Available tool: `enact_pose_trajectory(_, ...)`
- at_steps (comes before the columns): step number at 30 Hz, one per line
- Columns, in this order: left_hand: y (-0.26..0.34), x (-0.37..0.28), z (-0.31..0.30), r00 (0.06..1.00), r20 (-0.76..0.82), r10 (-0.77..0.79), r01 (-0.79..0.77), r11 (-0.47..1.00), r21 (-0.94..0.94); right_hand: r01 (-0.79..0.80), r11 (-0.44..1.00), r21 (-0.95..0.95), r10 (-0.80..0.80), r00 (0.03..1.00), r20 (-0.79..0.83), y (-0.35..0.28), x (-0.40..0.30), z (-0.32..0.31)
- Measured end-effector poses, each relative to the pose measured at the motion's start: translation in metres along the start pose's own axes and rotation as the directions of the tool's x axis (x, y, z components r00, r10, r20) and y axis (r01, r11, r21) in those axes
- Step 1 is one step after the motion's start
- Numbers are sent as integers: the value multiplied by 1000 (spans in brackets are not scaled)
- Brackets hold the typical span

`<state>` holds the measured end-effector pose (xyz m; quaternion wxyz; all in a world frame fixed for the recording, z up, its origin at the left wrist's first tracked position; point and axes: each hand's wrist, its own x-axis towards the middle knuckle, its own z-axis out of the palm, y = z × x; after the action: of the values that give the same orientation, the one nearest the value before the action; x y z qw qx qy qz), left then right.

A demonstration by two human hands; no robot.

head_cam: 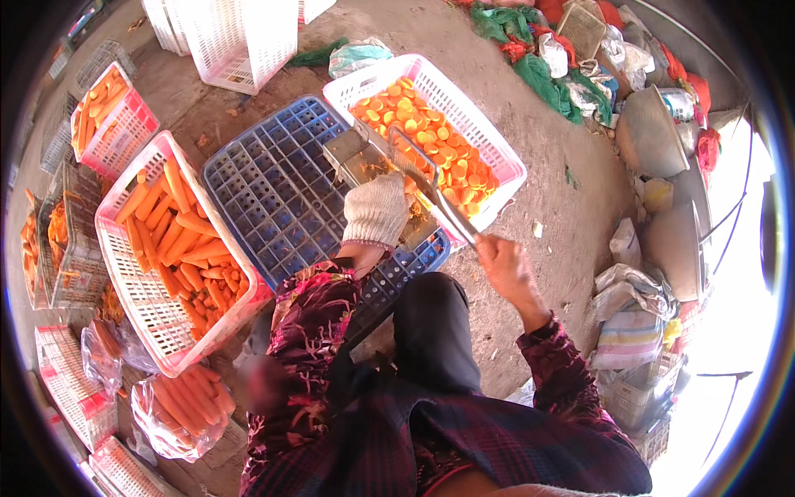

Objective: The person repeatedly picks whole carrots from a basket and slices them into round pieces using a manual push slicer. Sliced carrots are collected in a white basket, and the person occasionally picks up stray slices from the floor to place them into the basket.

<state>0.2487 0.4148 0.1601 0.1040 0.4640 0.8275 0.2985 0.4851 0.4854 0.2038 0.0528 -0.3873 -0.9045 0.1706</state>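
Observation:
My left hand [376,210], in a white knitted glove, is curled at a metal-topped cutting board [357,163]. Orange carrot [410,185] shows at its fingertips, close to the blade; the glove hides most of it. My right hand [509,267] is bare and grips the handle of a long metal cutter [448,208]. The cutter slants across the board and has a bent metal guard [415,146] at its far part. Beyond the board, a pink-and-white plastic crate [506,152] holds many ridged carrot slices [435,133]. Under the board lies an upturned blue plastic crate [267,180].
At left, another crate [118,261] holds whole peeled carrots [180,233]. A plastic bag of carrots [183,407] lies below it. White crates [236,37] stand at the back. Sacks and nets [540,81] and large metal basins [649,133] line the right side.

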Motion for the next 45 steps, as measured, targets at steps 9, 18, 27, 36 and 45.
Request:
enact_pose_trajectory(9,5,-1,-5,999,11,-31,32,997,-67,-192,965,180,171,977,129,37,6,56)
enact_pose_trajectory(18,-5,3,3,999,-28,-25,25,1000,4,15,986,166,0,996,-91,-5,6,-11)
enact_pose_trajectory(27,-8,0,-8,997,-11,-73,72,994,-81,4,996,95,-1,1000,-31,-7,0,9)
enact_pose_trajectory(36,-7,-1,-15,991,37,-132,136,982,-127,-120,976,180,108,992,72,20,-2,63)
enact_pose_trajectory(45,-3,0,-7,997,15,-75,77,983,-169,-49,986,156,57,997,-45,-12,-2,-5)
